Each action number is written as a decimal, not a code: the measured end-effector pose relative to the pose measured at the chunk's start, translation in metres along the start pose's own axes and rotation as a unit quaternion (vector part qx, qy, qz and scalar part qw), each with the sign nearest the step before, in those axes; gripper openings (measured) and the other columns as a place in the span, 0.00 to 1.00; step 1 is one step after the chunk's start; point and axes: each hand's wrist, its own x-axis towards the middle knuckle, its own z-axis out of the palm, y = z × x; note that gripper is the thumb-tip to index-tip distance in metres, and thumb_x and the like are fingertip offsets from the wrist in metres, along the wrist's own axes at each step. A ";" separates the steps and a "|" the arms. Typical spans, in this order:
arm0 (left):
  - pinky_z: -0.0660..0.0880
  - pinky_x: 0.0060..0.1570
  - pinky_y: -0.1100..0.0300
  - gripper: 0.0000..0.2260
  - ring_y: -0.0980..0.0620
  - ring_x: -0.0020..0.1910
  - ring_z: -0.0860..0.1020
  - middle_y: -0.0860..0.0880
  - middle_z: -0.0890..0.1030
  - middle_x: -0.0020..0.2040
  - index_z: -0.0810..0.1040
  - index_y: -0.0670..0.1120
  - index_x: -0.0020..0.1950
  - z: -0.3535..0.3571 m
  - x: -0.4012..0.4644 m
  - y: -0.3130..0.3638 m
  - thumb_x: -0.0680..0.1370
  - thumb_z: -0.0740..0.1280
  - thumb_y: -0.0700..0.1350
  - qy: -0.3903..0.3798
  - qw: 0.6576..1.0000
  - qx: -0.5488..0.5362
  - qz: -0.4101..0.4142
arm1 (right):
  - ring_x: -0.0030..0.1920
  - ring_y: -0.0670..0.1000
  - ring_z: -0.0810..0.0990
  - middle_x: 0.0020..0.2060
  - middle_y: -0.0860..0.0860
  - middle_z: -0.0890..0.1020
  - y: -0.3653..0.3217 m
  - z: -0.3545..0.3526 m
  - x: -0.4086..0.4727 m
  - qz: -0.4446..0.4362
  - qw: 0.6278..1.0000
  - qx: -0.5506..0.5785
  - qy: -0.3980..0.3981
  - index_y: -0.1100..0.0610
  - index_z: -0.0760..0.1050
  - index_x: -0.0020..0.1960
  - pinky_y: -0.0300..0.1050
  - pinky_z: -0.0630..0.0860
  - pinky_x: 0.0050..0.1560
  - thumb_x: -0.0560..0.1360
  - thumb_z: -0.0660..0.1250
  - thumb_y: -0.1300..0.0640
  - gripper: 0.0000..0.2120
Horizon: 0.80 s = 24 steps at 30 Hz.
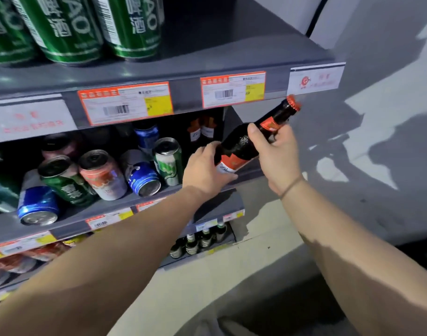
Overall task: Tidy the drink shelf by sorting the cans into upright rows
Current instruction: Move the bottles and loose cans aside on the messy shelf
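A dark beer bottle (241, 146) with a red cap and red-white label is tilted, neck up to the right, at the right end of the middle shelf (91, 212). My left hand (205, 170) grips its lower body by the label. My right hand (278, 151) grips its neck. On the middle shelf several cans lie tumbled: a blue can (37, 207), a green can (64, 180), a red-and-silver can (103, 175), another blue can (142, 177) and a green-white can (167, 161) standing nearly upright.
Green cans (69, 27) stand upright on the top shelf, whose edge carries price tags (125, 103). Two bottles (200, 129) stand deep at the middle shelf's back. Green bottles (197, 241) and red packs (18, 260) fill the lower shelf. A grey wall lies to the right.
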 end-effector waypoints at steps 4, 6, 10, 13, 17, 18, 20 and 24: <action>0.69 0.59 0.57 0.37 0.47 0.62 0.74 0.46 0.77 0.62 0.69 0.47 0.69 0.013 0.017 -0.007 0.65 0.79 0.51 0.015 1.000 -0.014 -0.016 | 0.43 0.40 0.81 0.40 0.41 0.82 0.014 0.004 0.011 -0.022 0.999 -0.022 -0.016 0.47 0.72 0.43 0.40 0.77 0.49 0.70 0.74 0.52 0.10; 0.72 0.59 0.57 0.36 0.48 0.61 0.75 0.47 0.77 0.61 0.69 0.47 0.69 0.020 0.020 -0.013 0.64 0.80 0.51 0.017 0.999 -0.035 -0.027 | 0.45 0.41 0.81 0.42 0.41 0.82 0.019 0.007 0.014 -0.028 0.997 -0.038 -0.054 0.46 0.73 0.46 0.40 0.77 0.50 0.68 0.76 0.52 0.12; 0.75 0.56 0.54 0.33 0.51 0.57 0.77 0.50 0.79 0.58 0.71 0.48 0.65 0.031 0.025 -0.022 0.65 0.79 0.53 0.027 0.995 -0.075 -0.062 | 0.55 0.45 0.79 0.54 0.45 0.81 0.025 0.016 0.023 -0.043 0.985 -0.113 -0.121 0.49 0.72 0.60 0.41 0.75 0.56 0.65 0.78 0.52 0.26; 0.72 0.48 0.59 0.25 0.54 0.49 0.76 0.53 0.77 0.50 0.72 0.47 0.58 0.034 0.031 -0.019 0.67 0.78 0.51 0.021 0.990 -0.099 -0.095 | 0.62 0.50 0.76 0.61 0.49 0.78 0.031 0.028 0.040 -0.036 0.969 -0.183 -0.164 0.49 0.65 0.70 0.47 0.74 0.62 0.63 0.78 0.52 0.39; 0.68 0.42 0.61 0.19 0.53 0.45 0.75 0.50 0.78 0.47 0.75 0.43 0.56 0.034 0.043 -0.012 0.69 0.76 0.49 -0.001 0.988 -0.098 -0.116 | 0.59 0.53 0.79 0.59 0.51 0.80 0.054 0.040 0.056 0.049 0.960 -0.212 -0.174 0.52 0.64 0.69 0.53 0.77 0.60 0.62 0.79 0.52 0.40; 0.69 0.42 0.62 0.20 0.53 0.45 0.77 0.50 0.80 0.47 0.77 0.44 0.56 0.034 0.047 -0.012 0.69 0.76 0.50 -0.013 0.988 -0.099 -0.114 | 0.57 0.53 0.80 0.57 0.51 0.81 0.059 0.040 0.060 0.061 0.962 -0.213 -0.161 0.53 0.67 0.65 0.53 0.77 0.59 0.61 0.80 0.51 0.37; 0.70 0.44 0.64 0.23 0.53 0.49 0.79 0.51 0.81 0.51 0.77 0.46 0.59 0.032 0.050 -0.013 0.67 0.78 0.49 -0.039 0.987 -0.103 -0.113 | 0.54 0.52 0.81 0.53 0.50 0.81 0.065 0.038 0.067 0.073 0.961 -0.214 -0.160 0.54 0.70 0.61 0.51 0.78 0.57 0.62 0.80 0.50 0.32; 0.65 0.56 0.67 0.35 0.56 0.62 0.72 0.53 0.74 0.62 0.67 0.44 0.72 0.026 0.038 -0.023 0.69 0.78 0.46 -0.058 0.984 -0.120 -0.122 | 0.53 0.53 0.80 0.52 0.50 0.82 0.070 0.037 0.079 0.060 0.959 -0.219 -0.171 0.52 0.70 0.60 0.53 0.77 0.57 0.64 0.78 0.50 0.29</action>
